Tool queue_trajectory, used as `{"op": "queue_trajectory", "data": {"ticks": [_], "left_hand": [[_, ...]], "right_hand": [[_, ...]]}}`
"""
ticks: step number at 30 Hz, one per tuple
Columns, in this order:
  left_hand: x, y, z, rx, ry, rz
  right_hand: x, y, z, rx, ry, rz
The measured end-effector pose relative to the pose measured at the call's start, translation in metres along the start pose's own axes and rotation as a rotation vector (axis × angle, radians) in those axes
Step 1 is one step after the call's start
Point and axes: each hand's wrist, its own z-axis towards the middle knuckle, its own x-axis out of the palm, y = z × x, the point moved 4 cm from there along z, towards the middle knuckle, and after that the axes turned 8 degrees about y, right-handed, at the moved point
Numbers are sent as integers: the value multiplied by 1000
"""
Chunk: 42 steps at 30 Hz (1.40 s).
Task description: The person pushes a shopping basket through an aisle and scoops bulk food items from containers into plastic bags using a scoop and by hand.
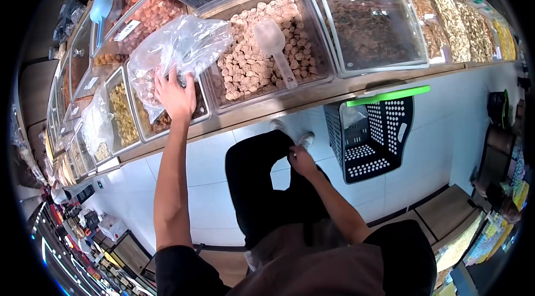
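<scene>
My left hand (177,95) is on a crumpled clear plastic bag (189,37), its fingers bent against the plastic over a bin of brown dried pieces (159,123). Right of the bag, a clear scoop (272,40) lies on light brown lumpy pieces (245,76) in an open bin. Low down by the dark-trousered knee is my right hand (301,160), its fingers curled; whether anything is inside them is hidden.
A black basket (368,140) with a green handle (390,95) stands right of my legs. A lidded bin (370,28) is at the upper right. At left are a blue scoop (101,6), yellow dried pieces (122,115) and another plastic bag (99,120).
</scene>
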Motion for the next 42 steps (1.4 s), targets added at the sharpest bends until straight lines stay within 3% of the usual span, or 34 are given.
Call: {"op": "queue_trajectory", "data": {"ticks": [2, 5, 9, 11, 12, 14, 15, 17, 21, 22, 24, 25, 27, 28, 31, 32, 34, 36, 39, 42], "left_hand": [[4, 3, -1, 26, -18, 3], [5, 4, -3, 22, -48, 25], [9, 8, -2, 28, -73, 17], [11, 11, -2, 9, -56, 24], [11, 11, -2, 13, -66, 37], [9, 7, -4, 42, -117, 92], [9, 7, -3, 53, -118, 95], [12, 11, -1, 58, -142, 119], [18, 20, 3, 17, -89, 54], [18, 19, 3, 24, -86, 53], [19, 20, 3, 27, -102, 61], [20, 21, 3, 21, -97, 62], [19, 21, 4, 38, -127, 53], [18, 21, 6, 17, -95, 62], [20, 24, 8, 28, -87, 53], [18, 23, 8, 51, -125, 74], [16, 22, 7, 84, -170, 64], [24, 30, 12, 8, -75, 16], [20, 24, 12, 32, -135, 94], [22, 24, 8, 50, -140, 85]], "right_hand": [[40, -48, -14, 245, 138, -4], [76, -97, -26, 302, 269, 98], [77, -123, -39, 374, 219, 18], [65, -121, -46, 621, 183, 452], [58, -119, -49, 624, 231, 453], [60, -127, -60, 616, 257, 128], [61, -131, -63, 636, 255, 132], [56, -132, -59, 550, 374, -501], [39, -136, -44, 353, 645, -619], [31, -140, -42, 392, 743, -382], [29, -145, -45, 672, 743, 216], [27, -141, -45, 675, 749, 212], [24, -128, -49, 600, 544, 320], [30, -131, -56, 617, 551, 319], [38, -142, -71, 307, 329, -73], [43, -142, -75, 322, 347, -72], [63, -126, -72, 81, 517, -271], [84, -84, -79, 101, 599, -244], [102, -31, -78, 116, 523, -110], [121, -27, -85, 111, 508, -13]]}}
